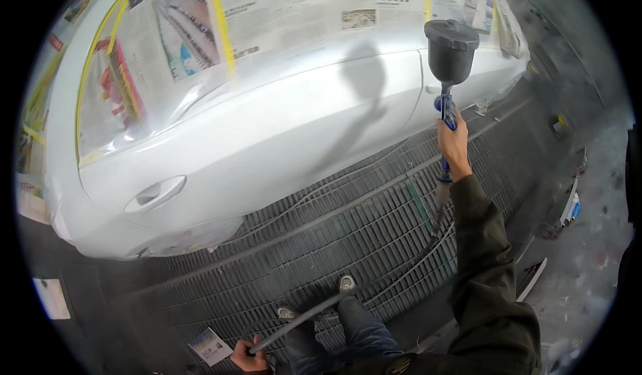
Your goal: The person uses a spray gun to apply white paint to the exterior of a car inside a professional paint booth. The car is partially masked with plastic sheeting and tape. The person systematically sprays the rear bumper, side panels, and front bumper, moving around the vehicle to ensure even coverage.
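Note:
My right hand [455, 145] is closed round the blue handle of a paint spray gun [452, 60], whose dark cup stands upright on top. The gun is held out beside a white car side panel [267, 131], and a shadow of gun and arm falls on that panel. Low in the view, my left hand [249, 355] grips a grey air hose [304, 316], which crosses in front of my legs and runs on toward the gun. Newspaper sheets [281, 20] edged with yellow tape cover the car's windows.
Underfoot lies a metal floor grating [294, 241] with hoses on it. A printed sheet [211, 345] lies near my left hand. Along the right, loose parts and a blue tube [576, 211] rest on the stained floor. Plastic film [190, 236] hangs at the car's lower edge.

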Demonstrator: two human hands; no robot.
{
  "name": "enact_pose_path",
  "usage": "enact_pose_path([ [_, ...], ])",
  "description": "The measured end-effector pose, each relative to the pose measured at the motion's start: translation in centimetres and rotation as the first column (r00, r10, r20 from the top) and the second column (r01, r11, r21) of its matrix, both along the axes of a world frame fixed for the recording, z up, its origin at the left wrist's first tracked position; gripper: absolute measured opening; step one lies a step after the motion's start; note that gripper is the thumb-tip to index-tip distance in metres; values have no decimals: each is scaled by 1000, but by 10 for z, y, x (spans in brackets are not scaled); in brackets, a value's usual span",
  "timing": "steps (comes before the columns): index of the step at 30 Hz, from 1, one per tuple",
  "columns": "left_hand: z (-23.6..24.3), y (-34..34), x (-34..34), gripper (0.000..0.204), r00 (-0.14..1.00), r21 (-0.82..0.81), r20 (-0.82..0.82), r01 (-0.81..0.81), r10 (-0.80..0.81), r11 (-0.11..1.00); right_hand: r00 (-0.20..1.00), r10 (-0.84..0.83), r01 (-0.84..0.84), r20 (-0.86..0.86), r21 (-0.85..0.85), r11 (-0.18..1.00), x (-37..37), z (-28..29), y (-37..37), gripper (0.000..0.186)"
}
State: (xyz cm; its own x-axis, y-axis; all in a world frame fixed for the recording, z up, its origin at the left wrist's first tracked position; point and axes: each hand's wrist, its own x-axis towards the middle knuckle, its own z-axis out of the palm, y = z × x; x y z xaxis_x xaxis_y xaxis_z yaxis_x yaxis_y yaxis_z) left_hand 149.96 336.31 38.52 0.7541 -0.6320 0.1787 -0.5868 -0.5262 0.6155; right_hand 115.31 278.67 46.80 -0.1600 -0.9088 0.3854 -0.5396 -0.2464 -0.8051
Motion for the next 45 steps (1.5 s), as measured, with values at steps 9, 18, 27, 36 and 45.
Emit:
enact_pose_path([
  [9,35,22,68,56,975,-376,-194,-172,104,911,878,167,-381,448,443,812,149,-7,131,39],
  [18,-7,179,171,47,888,-476,-312,-454,337,754,804,486,-585,344,305,752,378,8,274,56],
  [27,-62,281,230,43,769,-502,-293,-630,568,593,581,753,-807,309,101,582,529,-1,378,66],
  [36,-162,290,240,47,750,-553,-135,-599,647,579,164,888,-986,430,66,150,578,-89,416,64],
  [45,-245,232,244,45,802,-682,108,-370,587,631,379,827,-826,414,-251,504,509,-171,375,61],
])
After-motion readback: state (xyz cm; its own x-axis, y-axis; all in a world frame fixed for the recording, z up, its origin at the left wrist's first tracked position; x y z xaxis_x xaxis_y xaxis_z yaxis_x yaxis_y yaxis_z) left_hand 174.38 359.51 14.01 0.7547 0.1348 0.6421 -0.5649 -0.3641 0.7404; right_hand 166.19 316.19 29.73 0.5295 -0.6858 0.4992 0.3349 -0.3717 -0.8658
